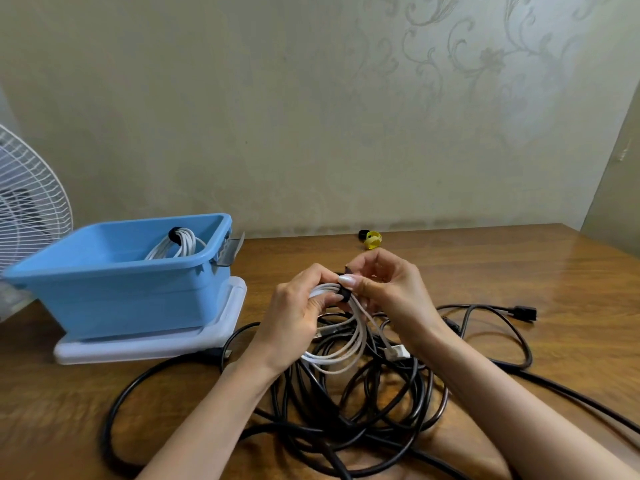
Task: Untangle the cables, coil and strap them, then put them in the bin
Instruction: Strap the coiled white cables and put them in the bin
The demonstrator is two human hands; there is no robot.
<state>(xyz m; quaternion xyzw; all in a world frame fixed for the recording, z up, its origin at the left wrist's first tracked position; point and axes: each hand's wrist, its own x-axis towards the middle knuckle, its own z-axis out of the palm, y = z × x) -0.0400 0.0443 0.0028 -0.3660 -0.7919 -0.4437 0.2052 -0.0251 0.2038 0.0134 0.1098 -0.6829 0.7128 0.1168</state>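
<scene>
My left hand [298, 306] grips a coiled white cable [341, 358] at its top, above the table's middle. A black strap [345, 294] wraps round the coil there, and my right hand [388, 282] pinches the strap's end. The coil's loops and a white plug [396, 351] hang down over a tangle of black cables [363, 410] on the wooden table [485, 265]. A blue bin [114, 271] stands at the left and holds one strapped white cable coil [176, 245].
The bin sits on a white lid [149, 344]. Yellow and black straps [370, 239] lie near the table's far edge. A black plug [524, 312] lies at the right. A white fan [27, 202] stands at the far left. A wall runs behind the table.
</scene>
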